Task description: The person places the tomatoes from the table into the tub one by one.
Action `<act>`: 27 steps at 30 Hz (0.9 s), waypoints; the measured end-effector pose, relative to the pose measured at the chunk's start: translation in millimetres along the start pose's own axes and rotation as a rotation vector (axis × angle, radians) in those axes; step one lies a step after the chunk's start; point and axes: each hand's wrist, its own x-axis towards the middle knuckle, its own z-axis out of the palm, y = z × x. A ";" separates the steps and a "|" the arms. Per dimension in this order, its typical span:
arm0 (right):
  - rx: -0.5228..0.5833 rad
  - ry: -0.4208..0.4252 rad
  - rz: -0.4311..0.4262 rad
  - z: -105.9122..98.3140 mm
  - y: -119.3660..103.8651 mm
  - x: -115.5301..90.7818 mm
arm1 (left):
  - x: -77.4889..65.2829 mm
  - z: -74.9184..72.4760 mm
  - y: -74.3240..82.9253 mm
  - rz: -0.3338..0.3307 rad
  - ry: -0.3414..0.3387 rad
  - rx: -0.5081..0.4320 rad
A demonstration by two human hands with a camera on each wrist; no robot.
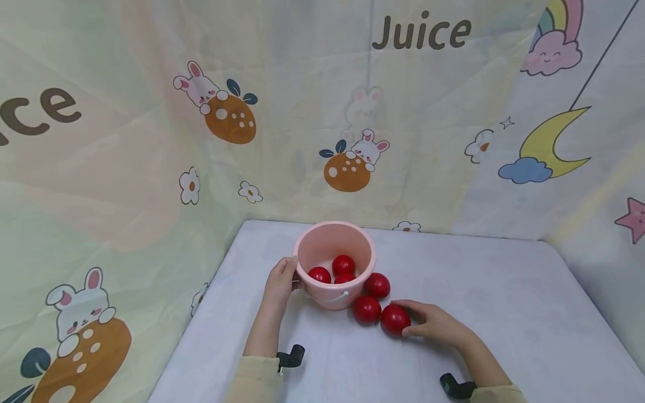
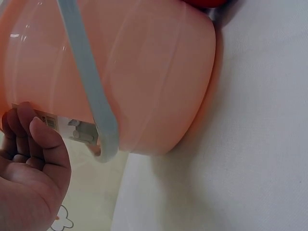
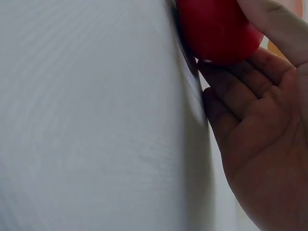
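A tan sleeve (image 1: 254, 380) lies nearest, a black wrist mount (image 1: 291, 356) at its cuff. Beyond, the left hand (image 1: 279, 282) holds the pink bucket (image 1: 319, 246) at its rim, fingers bent; three balls (image 1: 344, 265) show inside. The right hand (image 1: 439, 324) grips a red ball (image 1: 395, 320) on the white table (image 1: 504, 291) — thumb and fingers curved about it. Two loose balls (image 1: 367, 310) stand in the way, between it and the bucket — printed cloth (image 1: 297, 106) hangs behind.
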 end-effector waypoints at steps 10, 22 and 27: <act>0.033 -0.021 -0.015 -9.0 7.0 0.8 | 0.6 0.0 -0.8 -0.014 0.003 0.010; 0.102 -0.016 -0.103 -64.7 -17.4 -2.2 | 1.4 0.0 -0.1 -0.015 0.005 0.012; 0.099 0.006 -0.164 -96.2 -40.7 -2.2 | 0.4 -0.8 0.6 -0.022 0.001 0.019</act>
